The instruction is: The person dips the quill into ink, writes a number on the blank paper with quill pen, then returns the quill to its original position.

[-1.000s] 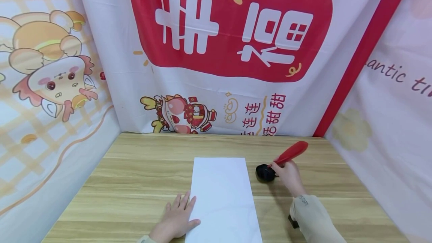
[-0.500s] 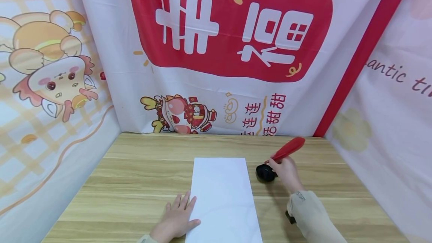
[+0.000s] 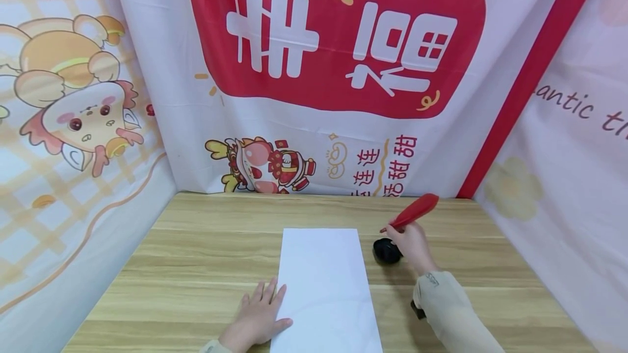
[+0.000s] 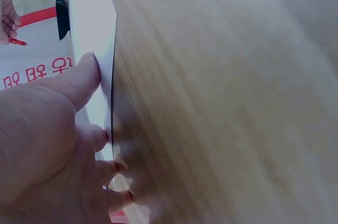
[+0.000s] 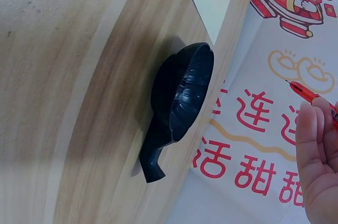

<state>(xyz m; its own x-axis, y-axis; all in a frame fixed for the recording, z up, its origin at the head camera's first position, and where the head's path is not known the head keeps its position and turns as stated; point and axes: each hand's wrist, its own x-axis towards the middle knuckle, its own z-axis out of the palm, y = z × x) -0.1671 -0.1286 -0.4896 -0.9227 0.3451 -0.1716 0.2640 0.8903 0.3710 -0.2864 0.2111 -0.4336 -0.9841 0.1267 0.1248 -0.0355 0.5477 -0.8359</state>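
1. Head view put the red feather pen (image 3: 411,213) right of centre in the frame, slanting up toward the upper right, its nib end raised just above the black ink dish (image 3: 386,250).
2. Her or his right hand (image 3: 412,244) pinched the pen low on its shaft, fingers curled round it; in the right wrist view the red tip (image 5: 302,91) poked out past the fingertips (image 5: 311,129) at the right edge.
3. That black dish (image 5: 179,97) stood on the wooden table (image 3: 206,249), just beside the right edge of the white sheet of paper (image 3: 324,282), which lay lengthwise at the lower centre.
4. At the lower left of the sheet the left hand (image 3: 257,320) lay flat, fingers spread and straight, the thumb on the paper's edge; the left wrist view showed the thumb (image 4: 79,78) touching the sheet (image 4: 92,28).
5. Behind the table hung a banner (image 3: 333,42) with big white characters on red, and cartoon-printed cloth (image 3: 73,108) filled the left side.
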